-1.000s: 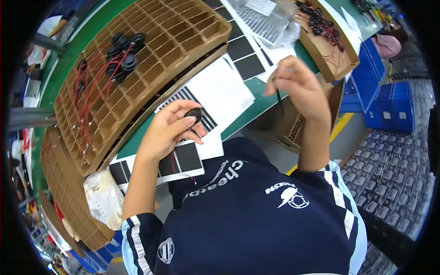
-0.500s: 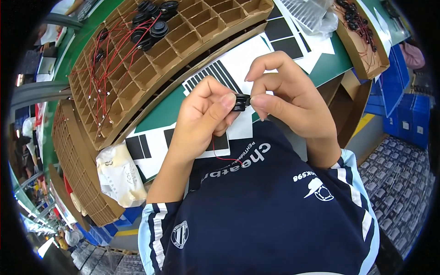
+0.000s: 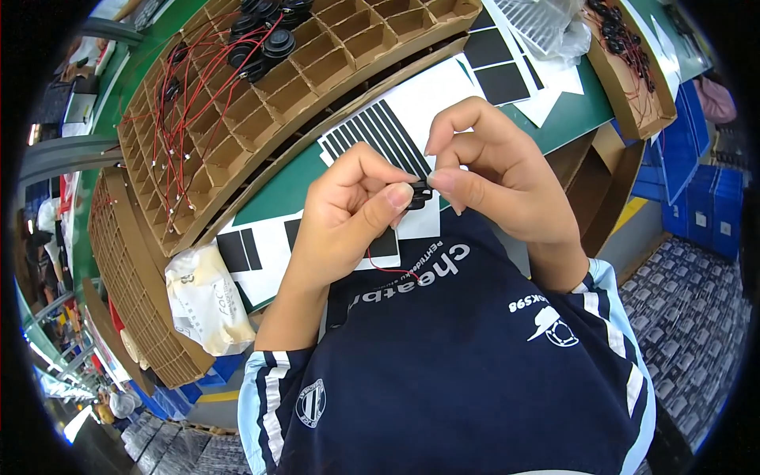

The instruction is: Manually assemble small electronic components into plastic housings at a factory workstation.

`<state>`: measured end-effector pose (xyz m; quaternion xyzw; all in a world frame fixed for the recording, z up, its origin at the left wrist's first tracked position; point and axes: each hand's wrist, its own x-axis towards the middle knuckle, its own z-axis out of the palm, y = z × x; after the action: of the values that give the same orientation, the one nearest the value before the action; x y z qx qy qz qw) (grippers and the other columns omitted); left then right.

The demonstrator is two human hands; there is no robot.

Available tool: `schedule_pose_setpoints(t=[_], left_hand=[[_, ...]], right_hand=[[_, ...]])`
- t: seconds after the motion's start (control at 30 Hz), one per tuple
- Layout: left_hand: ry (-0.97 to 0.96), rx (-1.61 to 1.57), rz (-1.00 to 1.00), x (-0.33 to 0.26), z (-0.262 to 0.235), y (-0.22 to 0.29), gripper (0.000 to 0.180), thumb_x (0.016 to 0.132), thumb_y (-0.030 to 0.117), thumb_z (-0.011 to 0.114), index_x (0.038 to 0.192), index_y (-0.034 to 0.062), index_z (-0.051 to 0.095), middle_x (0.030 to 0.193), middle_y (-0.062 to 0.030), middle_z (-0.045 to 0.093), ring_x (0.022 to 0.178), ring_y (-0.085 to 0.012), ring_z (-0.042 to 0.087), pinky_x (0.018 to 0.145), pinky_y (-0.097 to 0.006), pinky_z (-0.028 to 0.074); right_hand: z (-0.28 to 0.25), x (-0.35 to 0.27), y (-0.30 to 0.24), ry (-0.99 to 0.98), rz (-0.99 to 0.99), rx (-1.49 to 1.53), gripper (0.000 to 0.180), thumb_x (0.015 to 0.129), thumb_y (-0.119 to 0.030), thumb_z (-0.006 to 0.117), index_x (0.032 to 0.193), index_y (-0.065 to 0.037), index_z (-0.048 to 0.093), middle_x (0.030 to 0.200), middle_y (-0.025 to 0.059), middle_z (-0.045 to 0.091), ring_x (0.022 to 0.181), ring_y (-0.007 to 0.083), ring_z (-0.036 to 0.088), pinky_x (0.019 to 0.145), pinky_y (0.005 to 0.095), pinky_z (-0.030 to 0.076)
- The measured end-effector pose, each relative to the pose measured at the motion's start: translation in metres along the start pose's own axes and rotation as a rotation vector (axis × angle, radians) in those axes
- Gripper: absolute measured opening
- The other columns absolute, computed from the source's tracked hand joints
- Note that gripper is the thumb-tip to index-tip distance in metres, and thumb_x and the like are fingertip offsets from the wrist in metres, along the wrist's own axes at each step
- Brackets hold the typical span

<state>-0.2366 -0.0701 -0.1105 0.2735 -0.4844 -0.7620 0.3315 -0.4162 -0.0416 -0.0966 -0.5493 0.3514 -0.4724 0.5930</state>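
Note:
Just above my lap, my left hand (image 3: pixel 348 214) pinches a small black speaker-like part (image 3: pixel 418 195) between thumb and fingers. A thin red wire (image 3: pixel 389 270) hangs below that hand and lies against the dark shirt. My right hand (image 3: pixel 503 178) meets the part's right edge with thumb and fingertip pressed together, its other fingers curled above. Whatever sits between those right fingertips is hidden. Beneath and beyond the hands lies a white sheet with black stripes (image 3: pixel 372 131).
A divided cardboard tray (image 3: pixel 207 224) at far left bears black round speakers (image 3: pixel 279 43) with red wires. A white plastic bag (image 3: pixel 207 305) lies left of my arm. Another cardboard box (image 3: pixel 640 119) with wired parts stands at far right, beside crumpled clear plastic (image 3: pixel 546 32).
Both hands have moved slightly toward me with the black part. The part has turned, and my right fingertips are closer to my left ones.

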Motion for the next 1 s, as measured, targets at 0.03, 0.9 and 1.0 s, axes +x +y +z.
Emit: schedule_pose_setpoints(t=[0.03,0.9,1.0], left_hand=[[0.006,0.014,0.036,-0.001,0.001,-0.001,0.014,0.083,0.015,0.053,0.086,0.0018,0.048,0.066,-0.0009,0.049,0.056,-0.0017,0.042,0.045,-0.013,0.029],[0.262,0.043,-0.023,0.001,0.016,0.013,0.026,0.084,0.010,0.051,0.105,-0.0004,0.041,0.073,-0.0088,0.057,0.051,-0.0078,0.048,0.048,-0.018,0.038],[0.273,-0.055,0.146,-0.002,0.010,0.007,0.026,0.084,0.011,0.050,0.104,-0.0007,0.039,0.077,-0.0130,0.057,0.051,-0.0097,0.050,0.047,-0.018,0.039]], right_hand=[[0.000,0.000,0.000,0.007,0.026,0.005,0.022,0.082,-0.007,0.052,0.100,-0.003,0.041,0.060,-0.0012,0.047,0.057,0.0048,0.044,0.056,0.0185,0.035],[0.015,0.012,0.002,0.207,-0.481,-0.944,0.023,0.058,-0.009,0.069,0.079,-0.006,0.060,0.061,0.0009,0.050,0.063,0.0167,0.048,0.068,0.0278,0.035],[0.016,0.011,-0.006,0.277,-0.298,-0.784,0.023,0.061,-0.011,0.070,0.080,-0.006,0.058,0.063,0.0021,0.052,0.065,0.0178,0.048,0.070,0.0280,0.035]])
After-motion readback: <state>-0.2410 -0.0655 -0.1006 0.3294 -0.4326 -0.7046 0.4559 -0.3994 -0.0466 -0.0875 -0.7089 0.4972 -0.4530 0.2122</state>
